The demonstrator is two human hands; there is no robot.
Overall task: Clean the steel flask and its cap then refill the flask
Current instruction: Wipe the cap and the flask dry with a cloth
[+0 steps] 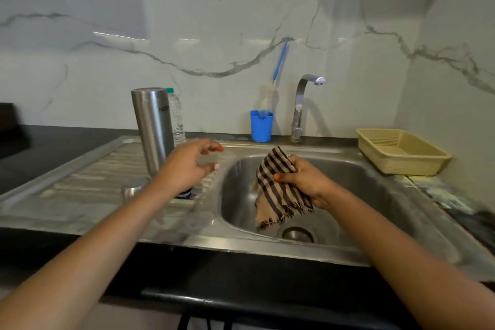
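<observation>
The steel flask (152,126) stands upside down on the sink's ribbed drainboard (88,179), its dark neck at the bottom. A steel cap (132,190) lies just to its left. My left hand (184,169) hovers in front of the flask's lower part, fingers loosely curved and apart, holding nothing. My right hand (302,179) grips a brown and black striped cloth (276,195) above the sink basin (235,195); the cloth hangs down toward the drain (297,234).
A clear plastic water bottle (176,118) stands behind the flask. A blue cup (261,126) holding a blue-handled brush (280,61) sits by the tap (302,104). A yellow plastic basket (401,153) rests at the right, against the marble wall.
</observation>
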